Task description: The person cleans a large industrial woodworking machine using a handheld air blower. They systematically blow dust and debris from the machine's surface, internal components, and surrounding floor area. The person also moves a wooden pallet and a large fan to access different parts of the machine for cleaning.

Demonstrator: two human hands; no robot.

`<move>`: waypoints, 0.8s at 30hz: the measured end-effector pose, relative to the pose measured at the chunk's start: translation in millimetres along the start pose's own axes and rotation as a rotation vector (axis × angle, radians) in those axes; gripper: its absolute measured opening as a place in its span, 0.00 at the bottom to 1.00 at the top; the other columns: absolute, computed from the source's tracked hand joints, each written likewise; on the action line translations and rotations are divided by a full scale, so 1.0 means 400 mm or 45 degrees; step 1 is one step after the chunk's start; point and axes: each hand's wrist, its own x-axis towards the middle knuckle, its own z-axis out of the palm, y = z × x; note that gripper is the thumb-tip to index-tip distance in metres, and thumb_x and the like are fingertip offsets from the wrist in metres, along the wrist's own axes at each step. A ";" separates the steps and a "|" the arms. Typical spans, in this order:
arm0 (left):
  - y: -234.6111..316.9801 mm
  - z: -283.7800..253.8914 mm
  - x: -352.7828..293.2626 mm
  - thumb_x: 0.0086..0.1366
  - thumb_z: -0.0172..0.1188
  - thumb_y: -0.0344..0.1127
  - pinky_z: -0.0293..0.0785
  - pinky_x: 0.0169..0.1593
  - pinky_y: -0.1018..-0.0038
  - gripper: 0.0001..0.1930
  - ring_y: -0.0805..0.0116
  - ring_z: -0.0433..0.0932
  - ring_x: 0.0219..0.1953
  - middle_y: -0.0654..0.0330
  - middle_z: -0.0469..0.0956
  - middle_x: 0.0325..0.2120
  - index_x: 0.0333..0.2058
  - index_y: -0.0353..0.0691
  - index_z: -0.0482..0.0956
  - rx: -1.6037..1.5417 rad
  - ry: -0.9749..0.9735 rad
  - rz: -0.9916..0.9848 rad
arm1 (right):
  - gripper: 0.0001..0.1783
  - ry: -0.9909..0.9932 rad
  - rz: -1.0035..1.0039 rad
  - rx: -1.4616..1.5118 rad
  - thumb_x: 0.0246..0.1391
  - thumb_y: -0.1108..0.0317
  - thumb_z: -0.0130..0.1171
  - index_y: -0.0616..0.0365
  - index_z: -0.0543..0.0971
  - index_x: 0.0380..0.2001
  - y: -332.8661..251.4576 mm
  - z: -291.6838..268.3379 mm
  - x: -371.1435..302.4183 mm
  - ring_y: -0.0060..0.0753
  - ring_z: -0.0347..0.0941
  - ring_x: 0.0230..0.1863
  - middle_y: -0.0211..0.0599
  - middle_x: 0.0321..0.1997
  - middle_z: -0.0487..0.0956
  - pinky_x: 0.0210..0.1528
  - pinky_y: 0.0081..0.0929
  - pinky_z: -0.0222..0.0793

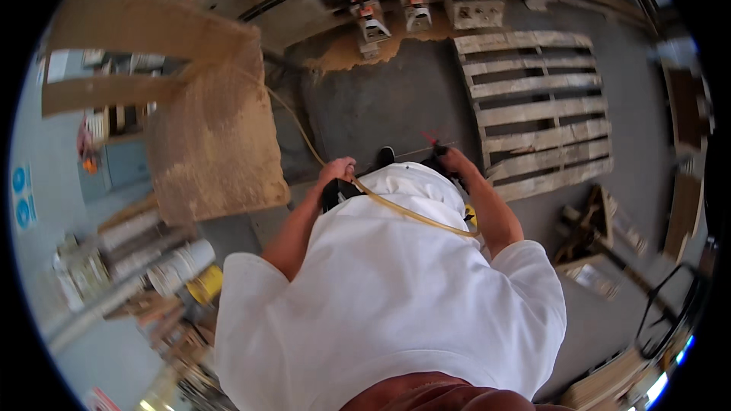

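Observation:
My left hand [339, 170] is in front of my waist, its fingers closed round a yellowish hose [419, 217]. From that hand the hose runs up toward a wooden bench at one end, and across my white shirt to my right side at the other. My right hand [453, 160], lower and to the right of my waist, grips a dark object [440, 150]. A thin red part sticks out near its front; its exact kind is too small to make out. Part of the right fingers is hidden.
At the left stands a brown wooden bench [217, 137] with raised boards. A slatted wooden pallet [541, 110] lies on the grey floor to the right. Orange-and-white clamps [371, 23] are ahead. White and yellow buckets [183, 266] stand at the lower left, and wooden offcuts [586, 221] at the right.

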 end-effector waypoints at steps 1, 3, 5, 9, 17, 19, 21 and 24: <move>0.002 0.019 0.010 0.55 0.49 0.33 0.72 0.37 0.60 0.12 0.49 0.76 0.35 0.50 0.78 0.31 0.37 0.40 0.76 0.056 0.059 -0.039 | 0.17 -0.164 0.020 -0.199 0.46 0.60 0.54 0.62 0.77 0.35 -0.075 -0.027 -0.001 0.46 0.77 0.35 0.50 0.32 0.79 0.36 0.41 0.71; 0.062 0.018 -0.003 0.54 0.49 0.32 0.72 0.35 0.60 0.12 0.49 0.76 0.34 0.50 0.77 0.30 0.37 0.41 0.76 -0.054 0.282 0.034 | 0.18 -0.401 -0.168 -0.474 0.46 0.59 0.54 0.60 0.78 0.35 -0.190 -0.028 0.011 0.49 0.76 0.40 0.52 0.34 0.79 0.39 0.42 0.70; 0.077 0.043 -0.027 0.54 0.51 0.33 0.72 0.34 0.61 0.10 0.48 0.76 0.33 0.49 0.77 0.29 0.35 0.40 0.76 -0.063 0.414 0.095 | 0.18 -0.487 -0.466 -0.663 0.47 0.58 0.53 0.59 0.78 0.37 -0.345 0.004 -0.038 0.50 0.75 0.43 0.50 0.38 0.79 0.41 0.42 0.71; 0.212 0.022 -0.112 0.56 0.52 0.31 0.71 0.35 0.61 0.08 0.48 0.76 0.33 0.48 0.76 0.29 0.34 0.38 0.75 -0.268 0.646 -0.028 | 0.20 -0.667 -0.669 -0.822 0.48 0.60 0.52 0.62 0.75 0.42 -0.505 0.092 -0.060 0.49 0.75 0.44 0.51 0.42 0.77 0.44 0.39 0.71; 0.102 0.145 -0.265 0.57 0.49 0.32 0.72 0.38 0.60 0.11 0.47 0.76 0.36 0.50 0.78 0.31 0.37 0.40 0.75 0.014 0.438 -0.351 | 0.18 0.080 -0.390 -0.577 0.50 0.64 0.49 0.63 0.70 0.43 -0.524 0.023 0.150 0.42 0.75 0.46 0.46 0.41 0.78 0.45 0.34 0.71; 0.094 0.134 -0.241 0.57 0.49 0.33 0.72 0.39 0.59 0.11 0.47 0.76 0.36 0.51 0.78 0.31 0.38 0.41 0.76 0.060 0.293 -0.346 | 0.18 0.153 -0.301 -0.450 0.50 0.64 0.50 0.63 0.71 0.42 -0.489 -0.062 0.183 0.42 0.76 0.45 0.46 0.41 0.78 0.44 0.34 0.72; 0.090 0.100 -0.211 0.57 0.49 0.33 0.72 0.39 0.58 0.12 0.46 0.75 0.36 0.50 0.78 0.31 0.39 0.42 0.76 0.106 0.303 -0.297 | 0.17 0.176 -0.297 -0.488 0.50 0.64 0.50 0.63 0.72 0.41 -0.442 -0.131 0.186 0.42 0.76 0.44 0.46 0.40 0.78 0.44 0.33 0.72; 0.091 0.154 -0.153 0.57 0.49 0.35 0.71 0.39 0.57 0.13 0.46 0.75 0.36 0.48 0.77 0.32 0.40 0.44 0.77 0.102 0.194 -0.208 | 0.16 -0.017 -0.303 -0.778 0.50 0.65 0.51 0.64 0.73 0.39 -0.248 -0.173 0.114 0.42 0.77 0.43 0.47 0.39 0.79 0.43 0.33 0.72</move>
